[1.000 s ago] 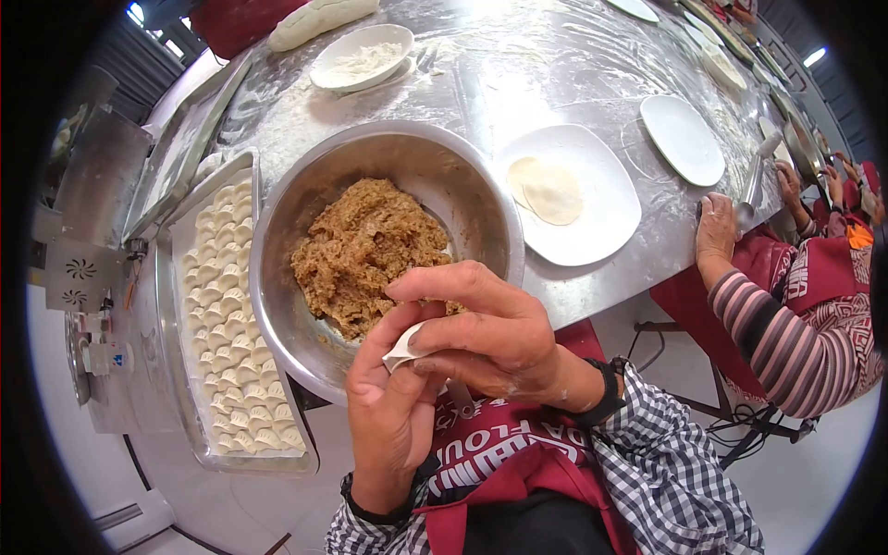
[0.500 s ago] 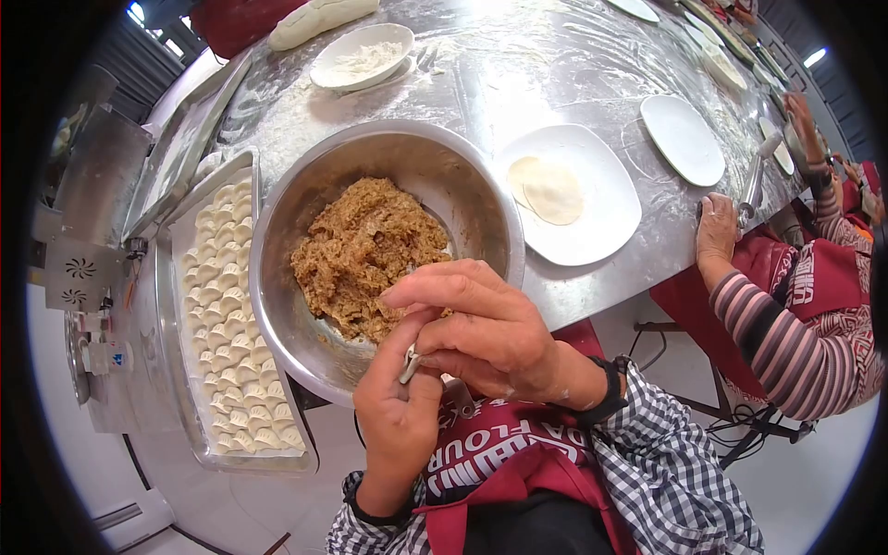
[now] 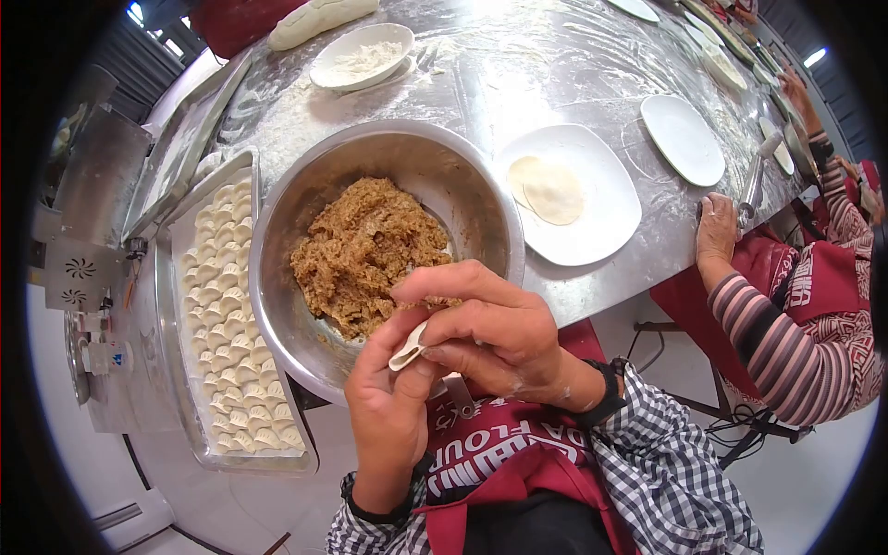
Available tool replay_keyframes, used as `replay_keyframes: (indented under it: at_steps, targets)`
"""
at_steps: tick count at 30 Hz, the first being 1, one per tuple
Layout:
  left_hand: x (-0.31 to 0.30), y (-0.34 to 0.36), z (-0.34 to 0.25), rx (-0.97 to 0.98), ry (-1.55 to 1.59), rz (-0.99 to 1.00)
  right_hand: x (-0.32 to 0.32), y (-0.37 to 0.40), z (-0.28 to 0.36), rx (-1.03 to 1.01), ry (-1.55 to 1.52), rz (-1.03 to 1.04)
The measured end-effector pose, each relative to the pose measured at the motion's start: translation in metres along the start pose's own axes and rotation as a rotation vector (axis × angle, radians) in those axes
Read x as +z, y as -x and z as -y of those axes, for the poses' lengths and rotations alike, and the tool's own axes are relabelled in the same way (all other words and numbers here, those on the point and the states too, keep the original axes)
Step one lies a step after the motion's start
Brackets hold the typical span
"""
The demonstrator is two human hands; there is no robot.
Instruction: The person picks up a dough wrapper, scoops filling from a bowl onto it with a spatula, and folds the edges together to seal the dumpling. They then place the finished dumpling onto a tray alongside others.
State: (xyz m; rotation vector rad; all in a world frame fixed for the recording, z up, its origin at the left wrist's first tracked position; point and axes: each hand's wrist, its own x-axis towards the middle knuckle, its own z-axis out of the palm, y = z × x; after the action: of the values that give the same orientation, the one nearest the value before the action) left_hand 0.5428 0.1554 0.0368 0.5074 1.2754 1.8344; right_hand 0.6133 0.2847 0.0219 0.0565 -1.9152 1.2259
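Note:
Between my two hands is a small dumpling (image 3: 408, 348), its pale dough edge showing at the fingers and most of it covered. My left hand (image 3: 392, 388) cradles it from the left, with the thumb against the dough. My right hand (image 3: 504, 344) pinches the dough's edge from the other side, index finger and thumb meeting there. Both hands are over the near rim of a big steel bowl (image 3: 310, 153), which holds a mound of brown filling (image 3: 365, 250). On a white square plate (image 3: 610, 217) to the right lie a few round wrappers (image 3: 553, 191).
Rows of finished dumplings (image 3: 236, 324) fill a metal tray (image 3: 176, 370) at left. Behind the bowl stand a flour dish (image 3: 363, 55) and a dough roll (image 3: 319, 20). An oval plate (image 3: 683, 139) lies rightward. A co-worker's hand (image 3: 716, 229) rests on the floury table's edge.
My hands have shifted slightly and the fingers have parted a little, so more of the dumpling's dough edge shows. The far co-worker's arm at the right has moved.

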Motion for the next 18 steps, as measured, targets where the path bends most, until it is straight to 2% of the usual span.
replay_keyframes:
  at_steps: [1, 5, 7, 11, 13, 18]
  targets:
    - [-0.002, 0.0, 0.001, -0.028, 0.143, 0.026, 0.0, 0.0, 0.0, -0.012, 0.004, -0.03]
    - [-0.002, 0.001, 0.0, 0.018, 0.114, 0.004, 0.001, -0.001, 0.004, -0.013, 0.074, -0.029]
    - [0.008, 0.001, -0.006, 0.008, 0.013, -0.069, 0.001, 0.0, 0.004, -0.02, 0.094, -0.003]
    - [0.009, 0.002, -0.004, 0.082, -0.101, -0.069, -0.002, -0.003, 0.005, -0.015, 0.075, 0.026]
    - [0.005, 0.003, -0.007, 0.19, -0.546, 0.026, -0.002, -0.005, 0.004, -0.054, 0.1, 0.049]
    - [0.003, 0.002, -0.008, 0.128, -0.544, 0.04, -0.004, -0.004, 0.006, -0.004, 0.076, 0.061]
